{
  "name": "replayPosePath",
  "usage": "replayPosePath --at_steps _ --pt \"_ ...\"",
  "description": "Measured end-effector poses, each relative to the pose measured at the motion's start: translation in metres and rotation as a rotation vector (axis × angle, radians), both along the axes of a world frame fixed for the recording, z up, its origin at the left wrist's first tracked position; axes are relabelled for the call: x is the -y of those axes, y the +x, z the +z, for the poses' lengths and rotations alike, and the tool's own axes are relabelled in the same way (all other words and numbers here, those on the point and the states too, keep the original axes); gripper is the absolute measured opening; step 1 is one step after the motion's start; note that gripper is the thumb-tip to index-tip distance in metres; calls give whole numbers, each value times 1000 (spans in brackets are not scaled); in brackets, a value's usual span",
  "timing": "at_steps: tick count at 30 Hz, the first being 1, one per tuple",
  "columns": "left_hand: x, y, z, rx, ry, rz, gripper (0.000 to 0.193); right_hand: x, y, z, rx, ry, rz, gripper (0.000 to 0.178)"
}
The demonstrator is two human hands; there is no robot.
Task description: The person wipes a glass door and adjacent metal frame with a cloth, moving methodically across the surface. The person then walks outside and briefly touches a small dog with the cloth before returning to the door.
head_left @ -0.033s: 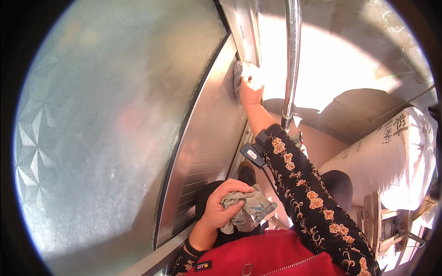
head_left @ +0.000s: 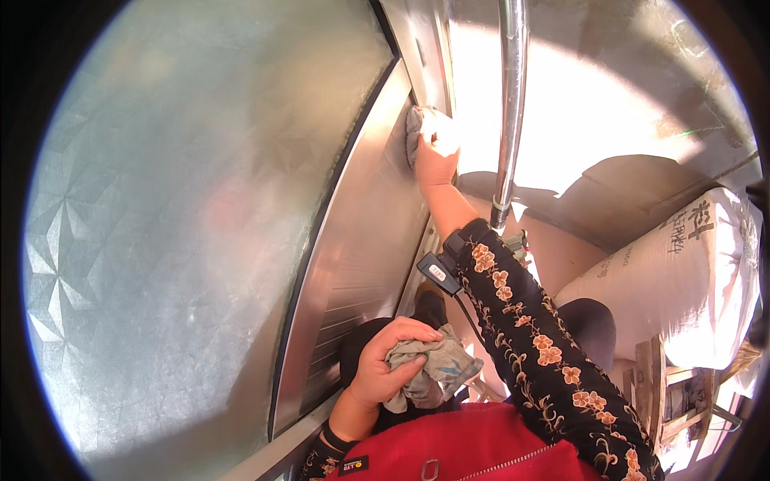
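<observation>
My right hand (head_left: 438,156) reaches forward and presses a grey cloth (head_left: 414,138) against the upper corner of a ribbed metal door panel (head_left: 377,208), beside the door frame. Strong sunlight washes out part of that hand. Close to my body, my left hand (head_left: 383,365) is closed on a crumpled grey-green rag (head_left: 429,369) with a blue leaf print. To the left of the panel stands a large patterned frosted glass pane (head_left: 184,224) with a dark seal along its edge.
An upright metal pole (head_left: 512,104) stands just right of my right forearm. A full white sack (head_left: 658,272) lies at the right, above a wooden stool (head_left: 658,385). My knees and one shoe (head_left: 430,305) are below.
Almost nothing differs. My right hand stays at the panel corner with the cloth, and my left fingers have shifted slightly on the rag.
</observation>
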State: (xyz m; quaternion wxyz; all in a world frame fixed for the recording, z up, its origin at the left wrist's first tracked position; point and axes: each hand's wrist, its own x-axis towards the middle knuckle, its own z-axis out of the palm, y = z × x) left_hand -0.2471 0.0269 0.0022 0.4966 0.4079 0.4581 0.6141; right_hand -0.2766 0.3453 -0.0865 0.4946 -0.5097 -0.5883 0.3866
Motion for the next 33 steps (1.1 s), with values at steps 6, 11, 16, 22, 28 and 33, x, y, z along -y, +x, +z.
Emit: replayPosePath --at_steps 6,11,16,22,28,33 --pt "5 11 -10 35 0 -3 34 8 16 -49 -7 256 -55 26" --pt "11 19 -20 47 -15 -3 34 5 37 -92 143 157 -9 35" --pt "2 22 -26 38 32 28 34 -19 55 -116 517 -236 53 32" --pt "5 29 -29 46 25 36 33 -4 32 -47 21 254 -160 31" --pt "17 42 -55 66 50 87 34 11 8 -13 268 410 78 70" --pt "25 44 -60 25 35 79 35 4 33 -74 389 146 98 63"
